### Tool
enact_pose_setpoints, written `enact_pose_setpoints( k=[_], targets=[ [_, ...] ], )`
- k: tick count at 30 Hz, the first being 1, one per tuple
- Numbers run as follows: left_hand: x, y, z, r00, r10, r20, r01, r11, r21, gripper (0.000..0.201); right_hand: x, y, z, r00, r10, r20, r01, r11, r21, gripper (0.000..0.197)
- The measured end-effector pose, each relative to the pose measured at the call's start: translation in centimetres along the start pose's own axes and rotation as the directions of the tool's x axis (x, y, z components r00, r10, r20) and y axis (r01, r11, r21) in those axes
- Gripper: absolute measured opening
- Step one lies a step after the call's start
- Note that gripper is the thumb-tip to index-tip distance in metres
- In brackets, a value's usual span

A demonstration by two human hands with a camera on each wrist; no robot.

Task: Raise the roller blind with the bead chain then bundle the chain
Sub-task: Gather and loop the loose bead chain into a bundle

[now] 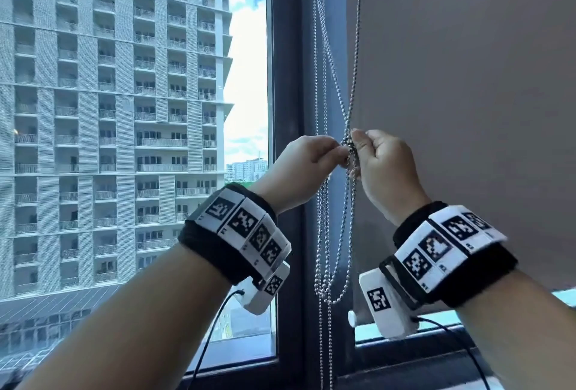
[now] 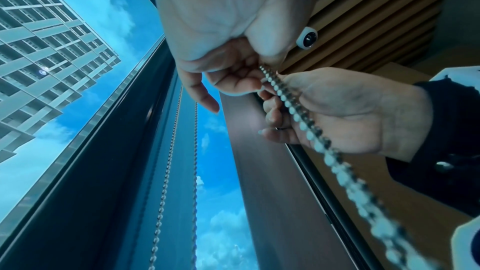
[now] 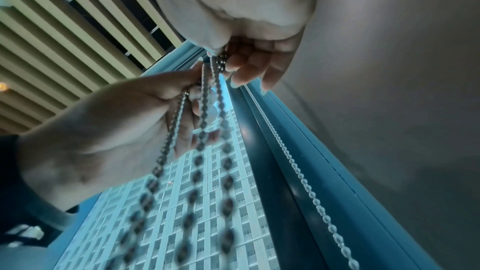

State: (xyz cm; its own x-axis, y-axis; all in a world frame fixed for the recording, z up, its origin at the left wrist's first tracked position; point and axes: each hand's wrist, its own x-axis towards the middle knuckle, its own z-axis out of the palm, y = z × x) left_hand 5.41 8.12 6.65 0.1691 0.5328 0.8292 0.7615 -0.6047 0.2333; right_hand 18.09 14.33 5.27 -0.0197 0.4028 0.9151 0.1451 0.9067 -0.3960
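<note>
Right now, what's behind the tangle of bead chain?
Behind the tangle, pinched by the left hand and right hand, stand the dark window frame and the edge of the roller blind. Fingers cover its far side.

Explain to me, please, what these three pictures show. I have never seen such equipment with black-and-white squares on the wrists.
There is no machine: a person works with two bare hands. The wide picture comes from a camera on the head; the other two come from cameras on the wrists, looking along the fingers. Patterned bands wrap both wrists. The left hand and right hand pinch a knotted bunch of the metal bead chain beside a grey roller blind. A tall building stands outside the window.
</note>
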Motion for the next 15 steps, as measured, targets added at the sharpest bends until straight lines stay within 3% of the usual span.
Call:
enact_pose_setpoints(
  k=[8, 15],
  targets=[
    [0.50, 0.28, 0.10, 0.996, -0.057, -0.068, 0.047, 0.989, -0.139, 0.032, 0.20, -0.89, -0.29, 0.999, -0.036, 0.021, 0.037, 0.999, -0.036, 0.041],
    [0.74, -0.02, 0.06, 0.989, -0.129, -0.078, 0.102, 0.953, -0.286, 0.031, -0.56, -0.57, -0.02, 0.993, -0.029, 0.117, 0.027, 0.999, 0.021, 0.017]
  ],
)
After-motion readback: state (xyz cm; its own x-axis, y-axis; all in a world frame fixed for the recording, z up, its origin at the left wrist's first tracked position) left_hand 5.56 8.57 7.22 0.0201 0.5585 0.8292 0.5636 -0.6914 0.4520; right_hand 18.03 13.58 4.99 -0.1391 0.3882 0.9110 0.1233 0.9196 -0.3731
